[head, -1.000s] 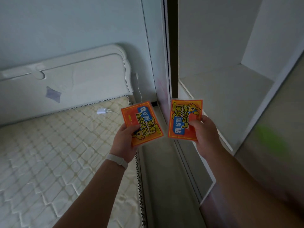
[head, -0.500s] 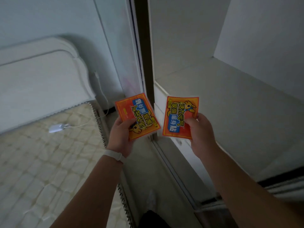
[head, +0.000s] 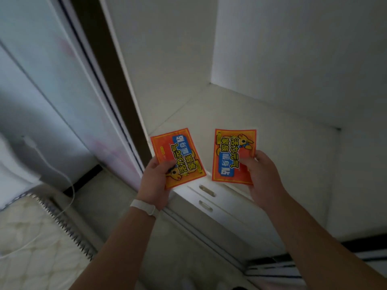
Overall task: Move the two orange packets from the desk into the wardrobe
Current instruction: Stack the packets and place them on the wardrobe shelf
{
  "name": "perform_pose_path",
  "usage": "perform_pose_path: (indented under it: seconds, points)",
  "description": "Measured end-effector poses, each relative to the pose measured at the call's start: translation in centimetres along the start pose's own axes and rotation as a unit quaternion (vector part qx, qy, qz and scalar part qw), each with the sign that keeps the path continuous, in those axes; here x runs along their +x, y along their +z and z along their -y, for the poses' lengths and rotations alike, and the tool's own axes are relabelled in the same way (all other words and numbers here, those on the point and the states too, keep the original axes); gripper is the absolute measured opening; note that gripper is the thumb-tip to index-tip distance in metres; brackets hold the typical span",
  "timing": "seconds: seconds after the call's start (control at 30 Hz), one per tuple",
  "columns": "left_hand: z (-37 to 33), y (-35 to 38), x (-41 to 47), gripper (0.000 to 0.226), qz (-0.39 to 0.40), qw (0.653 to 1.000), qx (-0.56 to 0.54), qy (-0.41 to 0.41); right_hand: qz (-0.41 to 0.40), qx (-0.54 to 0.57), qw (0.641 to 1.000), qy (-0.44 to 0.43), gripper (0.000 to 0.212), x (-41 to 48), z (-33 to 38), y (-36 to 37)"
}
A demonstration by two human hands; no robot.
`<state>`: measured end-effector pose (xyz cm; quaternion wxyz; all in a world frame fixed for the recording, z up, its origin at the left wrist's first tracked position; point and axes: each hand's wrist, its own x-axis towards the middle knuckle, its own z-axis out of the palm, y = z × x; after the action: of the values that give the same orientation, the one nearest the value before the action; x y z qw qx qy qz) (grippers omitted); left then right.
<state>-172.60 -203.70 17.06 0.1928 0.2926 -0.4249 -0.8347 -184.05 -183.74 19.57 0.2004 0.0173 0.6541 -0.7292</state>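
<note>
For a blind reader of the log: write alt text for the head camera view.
Two bare hands each hold an orange packet above a white wardrobe shelf: the left hand grips the left packet, the right hand the right packet. Two drawer handles sit below the shelf, and a mattress corner shows lower left.

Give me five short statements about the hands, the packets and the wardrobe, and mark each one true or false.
1. Each hand holds one orange packet. True: left hand holds the left packet, right hand the right packet.
2. Both packets lie on the wardrobe shelf. False: both are held in the hands.
3. The left wrist wears a white band. True.
4. The shelf holds folded clothes. False: nothing shows on it.
5. Drawer handles show below the shelf. True.
</note>
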Motion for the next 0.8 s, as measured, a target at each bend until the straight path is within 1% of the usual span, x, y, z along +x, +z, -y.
perform_pose_path:
  seconds: [0.2, 0.3, 0.5, 0.67, 0.8]
  points:
    - [1.1, 4.2, 2.8, 0.037, 0.059, 0.996, 0.048, -0.053, -0.035, 0.051, 0.998, -0.011, 0.013, 1.7, 0.5, -1.6]
    - [1.7, 6.4, 3.7, 0.034, 0.079, 0.991, 0.085, -0.065, -0.035, 0.075, 0.997, -0.009, 0.013, 2.4, 0.7, -2.2]
    - [1.9, 9.9, 3.9, 0.022, 0.078, 0.988, 0.102, -0.082, -0.011, 0.042, 0.999, -0.024, 0.012, 3.8, 1.7, -2.3]
    - [1.9, 10.6, 4.9, 0.035, 0.073, 0.989, 0.104, -0.081, 0.012, 0.043, 0.998, -0.033, 0.012, 5.3, 2.6, -2.1]
    - [1.5, 10.2, 7.2, 0.028, 0.075, 0.987, 0.114, -0.085, 0.002, 0.044, 0.999, -0.02, 0.012, 6.9, 2.3, -1.2]
